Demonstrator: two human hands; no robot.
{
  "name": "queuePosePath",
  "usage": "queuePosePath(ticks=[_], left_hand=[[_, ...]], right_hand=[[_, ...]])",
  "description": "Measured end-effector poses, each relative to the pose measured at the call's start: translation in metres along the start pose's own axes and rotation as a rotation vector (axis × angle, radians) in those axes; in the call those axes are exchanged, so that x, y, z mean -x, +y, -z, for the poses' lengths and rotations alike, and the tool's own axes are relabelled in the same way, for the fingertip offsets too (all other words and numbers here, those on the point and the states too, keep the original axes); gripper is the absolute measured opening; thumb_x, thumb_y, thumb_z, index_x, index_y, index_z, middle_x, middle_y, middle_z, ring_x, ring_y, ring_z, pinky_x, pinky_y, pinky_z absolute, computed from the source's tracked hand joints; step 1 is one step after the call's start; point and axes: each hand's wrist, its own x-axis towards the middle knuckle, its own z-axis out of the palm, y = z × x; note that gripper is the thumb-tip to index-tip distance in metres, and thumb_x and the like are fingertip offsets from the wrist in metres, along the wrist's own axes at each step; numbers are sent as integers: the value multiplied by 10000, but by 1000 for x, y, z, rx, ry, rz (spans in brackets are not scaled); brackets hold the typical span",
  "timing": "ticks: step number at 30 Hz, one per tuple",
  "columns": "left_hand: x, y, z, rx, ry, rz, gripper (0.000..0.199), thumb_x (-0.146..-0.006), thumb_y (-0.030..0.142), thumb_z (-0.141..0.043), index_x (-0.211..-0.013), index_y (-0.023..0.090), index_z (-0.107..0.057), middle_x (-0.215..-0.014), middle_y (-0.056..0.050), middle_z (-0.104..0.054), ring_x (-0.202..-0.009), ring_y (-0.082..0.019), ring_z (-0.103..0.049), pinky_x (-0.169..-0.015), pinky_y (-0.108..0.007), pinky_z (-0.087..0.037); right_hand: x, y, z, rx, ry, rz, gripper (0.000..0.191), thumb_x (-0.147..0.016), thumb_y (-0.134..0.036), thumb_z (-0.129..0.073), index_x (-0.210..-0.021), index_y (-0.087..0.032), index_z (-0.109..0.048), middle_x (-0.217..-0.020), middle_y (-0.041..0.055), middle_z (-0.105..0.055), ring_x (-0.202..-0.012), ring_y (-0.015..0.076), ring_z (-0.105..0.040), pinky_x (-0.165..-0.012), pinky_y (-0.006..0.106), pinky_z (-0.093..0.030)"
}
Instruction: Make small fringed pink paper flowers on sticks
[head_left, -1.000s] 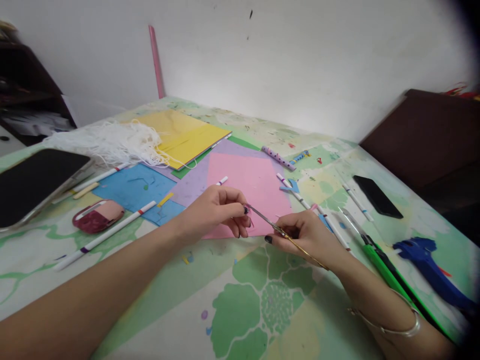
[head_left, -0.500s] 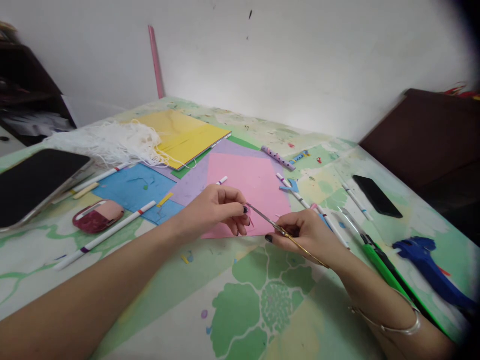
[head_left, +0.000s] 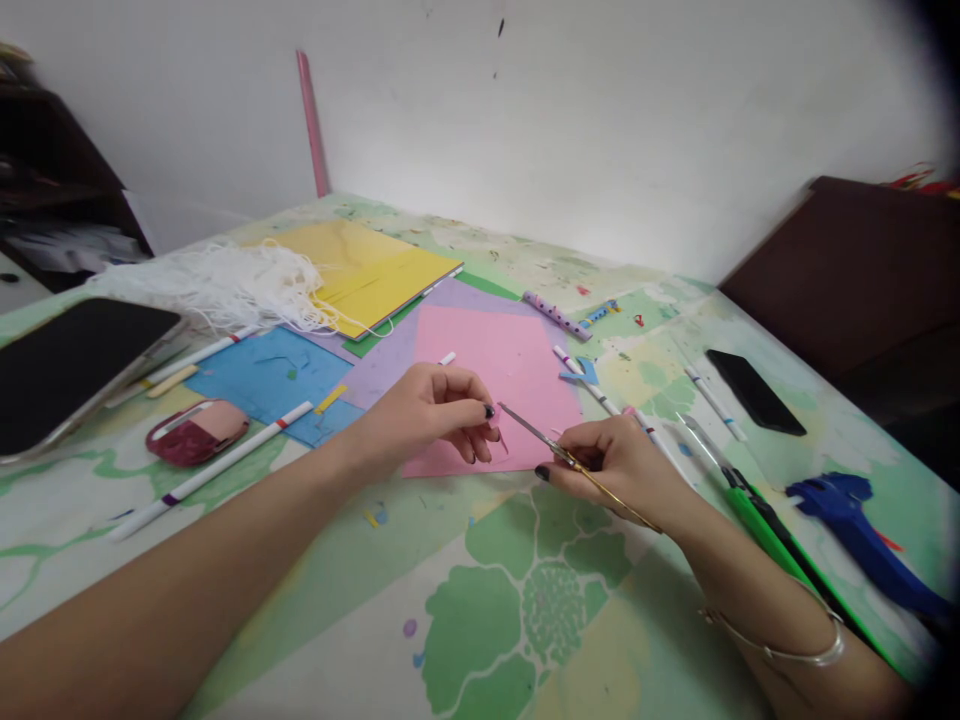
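Note:
My left hand is closed in a pinch above a pink paper sheet. Between its thumb and fingertip shows a tiny pink paper piece. My right hand grips a slender metal tool with a silver pointed front and a thin golden rear; its exact kind is unclear. The tool's tip lies just right of the left fingertips, with a small gap. Beneath the pink sheet is a purple sheet. Small pink scraps lie near the fingers.
A green cutter, a blue glue gun and a black phone lie at right. At left are a blue sheet, white string, a tablet-like device, a pink-and-maroon case and a marker. A yellow pad lies behind.
The metal tool's tip has drawn slightly right, away from my left fingertips. The tiny pink piece now shows at those fingertips. Both hands have otherwise barely shifted.

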Motion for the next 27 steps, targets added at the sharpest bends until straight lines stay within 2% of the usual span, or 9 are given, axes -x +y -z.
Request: queuePosePath(ticks=[9,11,16,23,27], left_hand=[[0,-1,0,8,6,-2,83,-779,111,-538,-702,116,-570,-639,-33,-656,-562,-124,-642,-523,-206,-501],[-1,-2,-1,21,-4,1,48,-786,158,-572,-761,117,-577,-703,-49,-671,-607,-141,-657,-538,-220,-509],[-2,-5,-4,39,-24,25,186,-774,237,-630,-909,114,-593,-923,-106,-680,-666,-154,-666,-549,-240,-518],[-2,-5,-2,39,25,-28,97,-789,211,-626,-802,116,-629,-680,-30,-677,-584,-110,-639,-534,-190,-496],[-2,-4,-1,32,22,-30,89,-787,210,-629,-787,121,-631,-715,-38,-698,-590,-108,-645,-542,-189,-501]], right_hand=[[0,1,-1,29,39,-3,342,-727,-310,-580,-502,-172,-363,-497,-63,-224,-469,56,-218,-430,221,-152],[0,0,-1,40,56,-9,338,-728,-318,-582,-505,-169,-375,-495,-63,-233,-469,57,-223,-431,220,-153],[0,-5,-3,118,116,2,322,-722,-305,-578,-497,-158,-400,-489,-61,-252,-481,61,-236,-460,224,-182],[0,-6,-4,95,124,0,325,-716,-325,-574,-498,-166,-392,-490,-58,-249,-485,67,-223,-446,225,-168],[0,-3,-4,101,131,8,346,-719,-325,-576,-493,-170,-364,-495,-58,-239,-485,65,-223,-445,224,-168]])
